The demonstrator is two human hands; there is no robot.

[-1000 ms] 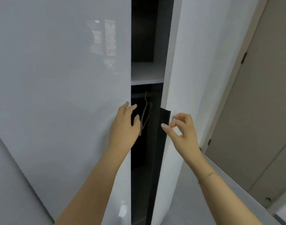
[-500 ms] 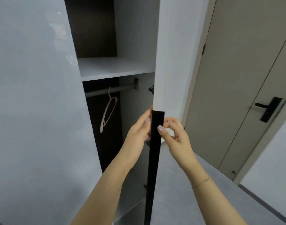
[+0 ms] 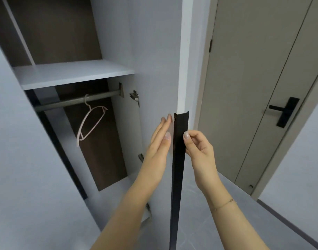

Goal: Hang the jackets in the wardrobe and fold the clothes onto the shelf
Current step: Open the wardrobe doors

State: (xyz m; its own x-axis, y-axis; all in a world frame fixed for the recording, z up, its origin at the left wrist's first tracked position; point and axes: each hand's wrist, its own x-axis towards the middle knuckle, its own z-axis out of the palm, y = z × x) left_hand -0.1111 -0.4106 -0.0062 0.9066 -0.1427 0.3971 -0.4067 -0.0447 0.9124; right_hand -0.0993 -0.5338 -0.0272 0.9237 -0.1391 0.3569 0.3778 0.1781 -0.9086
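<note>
1. The wardrobe's right-hand pale grey door (image 3: 154,51) stands swung out toward the viewer, seen nearly edge-on, with a long black metal handle strip (image 3: 179,159) running down its near edge.
2. The left hand (image 3: 159,141) lies flat against the inner face of that door, fingers straight and together, fingertips just left of the strip's top end; it grips nothing.
3. The right hand (image 3: 197,147) is on the outer side of the strip, thumb tip touching the black edge and the other fingers curled in behind it; whether they clasp the strip cannot be told.
4. A thin gold-coloured bracelet (image 3: 223,204) sits on the right wrist.
5. Inside the wardrobe, far left, a pale grey shelf (image 3: 73,74) spans the compartment above a dark grey metal hanging rail (image 3: 64,102).
6. 1 white wire hanger (image 3: 90,121) hangs from the rail, bare, tilted against the dark brown back panel (image 3: 55,29).
7. 2 metal hinges (image 3: 134,96) show on the inner side wall.
8. The other pale grey door (image 3: 19,159) fills the near left.
9. To the right stands a beige room door (image 3: 253,87) with a black lever handle (image 3: 284,110), closed.
10. No jackets or clothes are in view.
</note>
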